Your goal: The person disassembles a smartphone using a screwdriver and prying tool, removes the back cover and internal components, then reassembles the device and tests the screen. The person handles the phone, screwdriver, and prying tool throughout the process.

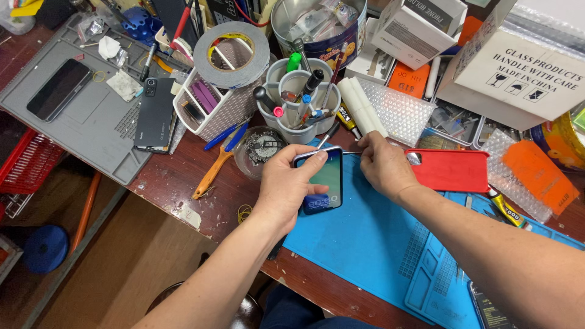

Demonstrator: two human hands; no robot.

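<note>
My left hand (286,186) grips a smartphone (323,183) with a lit screen, holding it upright over the blue work mat (365,244). My right hand (382,163) pinches at the phone's top right corner, fingers closed on what looks like a thin tool or film edge; I cannot tell which. A red phone case (454,169) lies flat on the mat just right of my right hand.
Behind the phone stand a grey pen holder (298,97) with several tools, a small round dish (259,149), a big tape roll (231,55) on a white basket, and a metal tin (317,24). A grey mat (91,116) with two phones lies left. Cardboard boxes (518,73) crowd the back right.
</note>
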